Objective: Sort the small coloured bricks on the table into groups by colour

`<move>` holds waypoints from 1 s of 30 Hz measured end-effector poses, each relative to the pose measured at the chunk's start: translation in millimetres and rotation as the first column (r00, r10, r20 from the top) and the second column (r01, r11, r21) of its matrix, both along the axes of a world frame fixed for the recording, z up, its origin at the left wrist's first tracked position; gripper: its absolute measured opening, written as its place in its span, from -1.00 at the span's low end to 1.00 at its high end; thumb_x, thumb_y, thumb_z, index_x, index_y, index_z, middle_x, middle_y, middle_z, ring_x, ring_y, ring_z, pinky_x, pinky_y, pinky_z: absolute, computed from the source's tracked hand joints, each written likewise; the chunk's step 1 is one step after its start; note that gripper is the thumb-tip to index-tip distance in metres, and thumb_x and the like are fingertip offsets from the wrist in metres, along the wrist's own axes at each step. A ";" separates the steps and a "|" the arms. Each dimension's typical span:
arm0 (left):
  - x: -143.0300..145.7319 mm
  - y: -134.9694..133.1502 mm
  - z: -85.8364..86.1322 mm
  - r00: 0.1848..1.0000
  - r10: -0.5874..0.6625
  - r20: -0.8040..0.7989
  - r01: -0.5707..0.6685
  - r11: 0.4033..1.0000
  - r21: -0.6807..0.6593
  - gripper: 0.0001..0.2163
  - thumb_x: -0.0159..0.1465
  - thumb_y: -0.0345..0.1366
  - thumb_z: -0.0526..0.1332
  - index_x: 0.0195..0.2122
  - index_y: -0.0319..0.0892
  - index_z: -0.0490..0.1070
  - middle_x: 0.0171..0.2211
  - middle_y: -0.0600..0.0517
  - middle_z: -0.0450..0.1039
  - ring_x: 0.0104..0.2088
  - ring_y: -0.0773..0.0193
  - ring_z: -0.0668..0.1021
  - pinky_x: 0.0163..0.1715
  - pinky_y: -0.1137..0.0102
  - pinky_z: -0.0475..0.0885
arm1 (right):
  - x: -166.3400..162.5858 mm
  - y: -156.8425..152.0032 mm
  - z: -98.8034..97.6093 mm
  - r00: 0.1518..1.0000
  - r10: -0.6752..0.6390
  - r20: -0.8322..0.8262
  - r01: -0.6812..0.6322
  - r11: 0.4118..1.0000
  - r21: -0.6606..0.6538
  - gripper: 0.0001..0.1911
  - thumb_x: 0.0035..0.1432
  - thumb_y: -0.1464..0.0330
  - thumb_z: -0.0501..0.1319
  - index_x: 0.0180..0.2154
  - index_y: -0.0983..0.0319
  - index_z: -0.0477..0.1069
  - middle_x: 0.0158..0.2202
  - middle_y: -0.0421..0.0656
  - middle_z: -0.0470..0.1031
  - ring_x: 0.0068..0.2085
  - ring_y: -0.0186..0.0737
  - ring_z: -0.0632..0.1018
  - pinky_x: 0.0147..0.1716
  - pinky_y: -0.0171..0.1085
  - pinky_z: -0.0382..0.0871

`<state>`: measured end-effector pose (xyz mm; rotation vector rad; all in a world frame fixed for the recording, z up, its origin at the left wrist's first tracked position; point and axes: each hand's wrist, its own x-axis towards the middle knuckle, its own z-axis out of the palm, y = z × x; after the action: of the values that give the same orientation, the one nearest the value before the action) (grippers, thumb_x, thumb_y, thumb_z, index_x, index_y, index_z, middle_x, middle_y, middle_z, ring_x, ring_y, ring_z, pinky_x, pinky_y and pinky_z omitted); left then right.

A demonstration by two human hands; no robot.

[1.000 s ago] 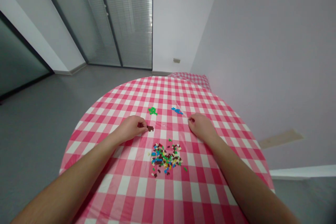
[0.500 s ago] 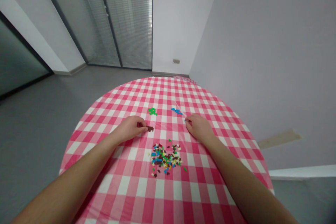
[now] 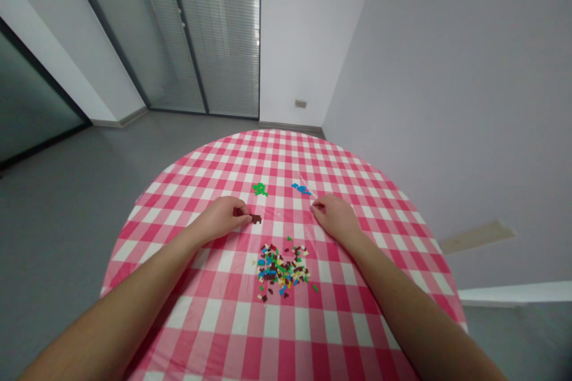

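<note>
Small brown building bricks [image 3: 256,219] lie on the checked tablecloth, against the fingertips of my left hand [image 3: 223,214]. Its thumb and fingers are closed around some of them, and more brown shows inside the curl. My right hand [image 3: 336,215] rests on the cloth with thumb and finger pinched together. What it holds, if anything, is hidden. Just beyond its fingertips, to the left, is a small cluster of blue bricks [image 3: 301,189]. Green bricks [image 3: 260,189] form another cluster past my left hand. A loose mixed pile of bricks [image 3: 282,271] lies nearer to me, between my forearms.
The round table wears a pink and white checked tablecloth [image 3: 286,324]. A few stray bricks lie around the mixed pile. A grey wall [image 3: 465,89] stands to the right, and glass doors with blinds [image 3: 218,36] are behind the table.
My right hand has shifted slightly left. The blue brick that showed at its fingertips is no longer visible. My left hand and the brown bricks look unchanged.
</note>
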<state>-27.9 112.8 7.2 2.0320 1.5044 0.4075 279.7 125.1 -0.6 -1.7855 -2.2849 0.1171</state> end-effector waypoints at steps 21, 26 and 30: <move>2.7 -2.3 4.0 1.000 -0.005 0.013 0.005 1.000 -0.005 -0.78 0.22 -0.17 0.17 -0.41 -0.16 0.54 -0.40 -0.04 0.56 -0.41 0.22 0.48 -0.41 0.32 0.27 | -0.4 -2.3 1.5 0.989 0.094 0.115 -0.094 0.996 -0.005 -0.65 0.36 0.37 0.01 -0.01 0.25 0.52 -0.07 0.02 0.50 -0.12 -0.11 0.52 -0.21 -0.23 0.38; 2.3 -2.5 2.5 1.000 -0.001 0.016 0.001 1.000 -0.002 -0.78 0.22 -0.17 0.17 -0.41 -0.15 0.54 -0.40 -0.04 0.56 -0.40 0.21 0.48 -0.39 0.32 0.28 | -2.1 1.5 -5.7 0.986 0.137 0.097 -0.140 0.990 0.026 -0.65 0.34 0.44 0.02 -0.01 0.27 0.53 -0.01 0.04 0.50 0.00 -0.05 0.46 -0.03 -0.15 0.37; 2.6 -2.9 2.7 1.000 0.002 0.001 -0.002 1.000 0.000 -0.76 0.24 -0.15 0.16 -0.40 -0.16 0.55 -0.39 -0.04 0.56 -0.41 0.21 0.49 -0.42 0.34 0.27 | -1.2 5.3 -13.1 0.978 0.170 0.116 -0.176 0.984 0.037 -0.63 0.32 0.47 0.01 0.02 0.28 0.50 0.04 0.03 0.49 0.04 -0.04 0.44 0.03 -0.11 0.33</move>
<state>-25.3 109.8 9.8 2.0309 1.5057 0.4091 278.5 130.5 -13.7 -1.6062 -2.4983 -0.0084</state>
